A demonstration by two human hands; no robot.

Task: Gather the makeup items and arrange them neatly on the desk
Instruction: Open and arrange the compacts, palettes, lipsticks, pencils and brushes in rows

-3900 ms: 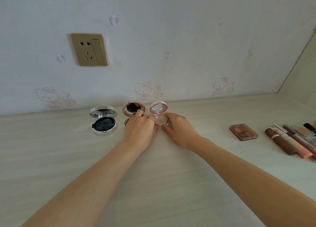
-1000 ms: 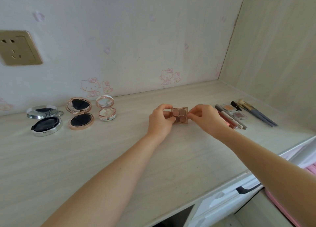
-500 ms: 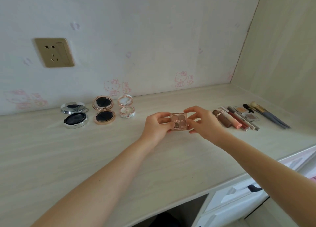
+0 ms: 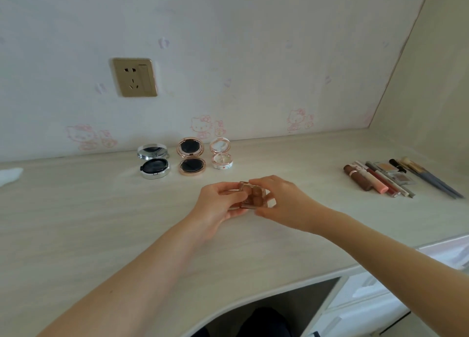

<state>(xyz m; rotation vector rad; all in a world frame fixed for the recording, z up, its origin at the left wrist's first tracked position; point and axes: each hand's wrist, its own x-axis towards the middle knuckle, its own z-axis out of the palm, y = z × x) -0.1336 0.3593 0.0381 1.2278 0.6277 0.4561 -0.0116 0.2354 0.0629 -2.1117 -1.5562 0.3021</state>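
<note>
Since half a second ago the small brown eyeshadow palette (image 4: pixel 254 196) has been opened: its clear lid now stands tilted up at the far edge, where before it lay closed with its printed top facing the camera. Both hands keep hold of it just above the counter (image 4: pixel 101 222). The left hand (image 4: pixel 218 202) curls its fingers round the palette's left side, thumb on top and fingertips underneath. The right hand (image 4: pixel 284 199) pinches the right side, with one finger reaching over to the raised lid and the thumb at the near edge. Round brown pans show between the two hands.

Beyond the hands, near the wall, three open round compacts sit in a row with lids upright: a silver compact (image 4: pixel 154 161) on the left, a rose-gold compact (image 4: pixel 191 156) just beside it, and a small white compact (image 4: pixel 221 154) to the right. Well apart on the right lie lip tubes (image 4: pixel 365 178), a flat beige pan (image 4: pixel 387 166), a grey-brown pan (image 4: pixel 402 178) and blue-handled brushes (image 4: pixel 431 179), laid side by side. A gold wall socket (image 4: pixel 134 78) is set above the compacts. Something white (image 4: pixel 10 175) lies at the counter's far left edge.
</note>
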